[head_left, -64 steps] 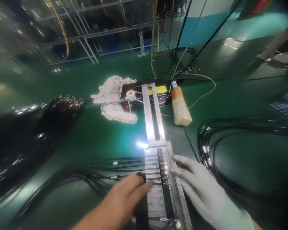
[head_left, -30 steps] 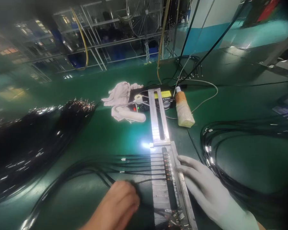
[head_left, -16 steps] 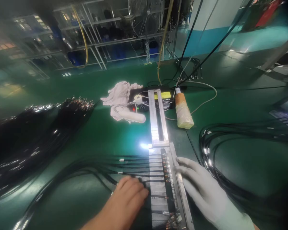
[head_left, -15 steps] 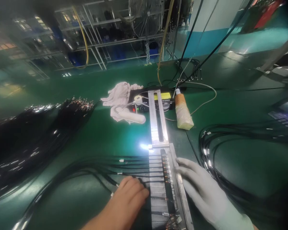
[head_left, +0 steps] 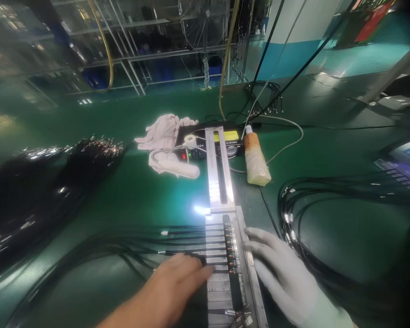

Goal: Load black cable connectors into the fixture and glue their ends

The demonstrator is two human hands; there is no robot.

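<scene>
My bare left hand [head_left: 177,284] is at the left edge of a slotted metal fixture [head_left: 219,284], its fingers curled over a black cable [head_left: 220,272] that lies across the slots. Several more black cables lie side by side above it, their stripped copper ends over the dark groove. My right hand [head_left: 283,278], in a white glove, rests with fingers stretched along the metal rail [head_left: 251,273] on the fixture's right side. Nothing shows in that hand. Near the bottom, another cable with a metal sleeve [head_left: 229,312] lies across the fixture, beside a small cluster of parts.
A slotted metal bar [head_left: 212,168] extends from the fixture onto a black control box [head_left: 200,132]. Near it are white gloves [head_left: 164,130] and a wrapped orange-handled tool [head_left: 256,159]. Cable bundles [head_left: 85,168] lie left, and coiled cables [head_left: 290,214] lie right. A bright light glows beside the fixture.
The cable that lay apart lower on the fixture now sits close under the row, at my left fingertips. My right hand stays against the rail. The view has shifted slightly.
</scene>
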